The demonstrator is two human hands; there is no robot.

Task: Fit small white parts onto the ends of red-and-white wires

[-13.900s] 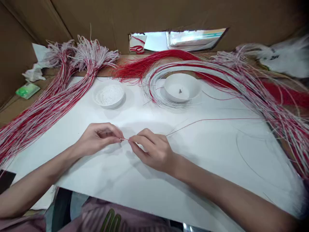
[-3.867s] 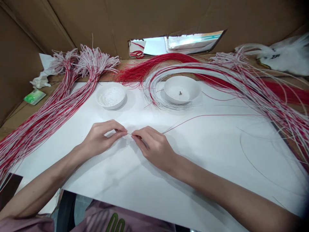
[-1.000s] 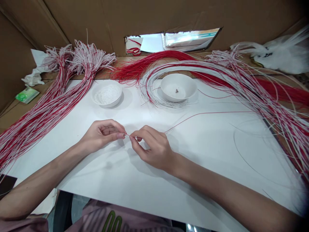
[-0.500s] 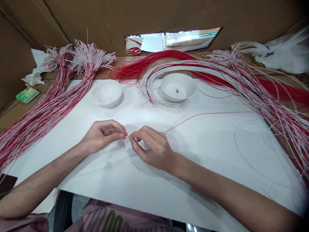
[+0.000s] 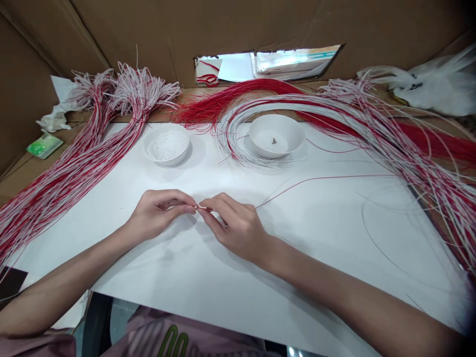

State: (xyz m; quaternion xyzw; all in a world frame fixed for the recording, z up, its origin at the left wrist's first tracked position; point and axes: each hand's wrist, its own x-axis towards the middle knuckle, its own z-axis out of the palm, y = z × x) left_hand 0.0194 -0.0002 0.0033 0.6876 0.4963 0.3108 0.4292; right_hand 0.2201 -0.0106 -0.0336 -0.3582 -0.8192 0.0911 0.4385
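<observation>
Over the white tabletop, my left hand is pinched at the fingertips around a tiny white piece, mostly hidden by thumb and forefinger. Right beside it, my right hand pinches the end of a thin red wire; a short white bit shows at these fingertips too. The two hands' fingertips nearly touch. From behind my right hand, the wire runs off to the right towards the bundle there. Beyond my left hand stands a white bowl with many small white pieces in it.
Another white bowl holds a small dark bit. Red-and-white wire bundles lie at left and right, with red wires behind. A cardboard wall closes the back; a plastic bag sits back right.
The fingertips have come closer together, and the wire between them is now mostly covered. A white bit now shows at the fingertips. The view has shifted slightly.
</observation>
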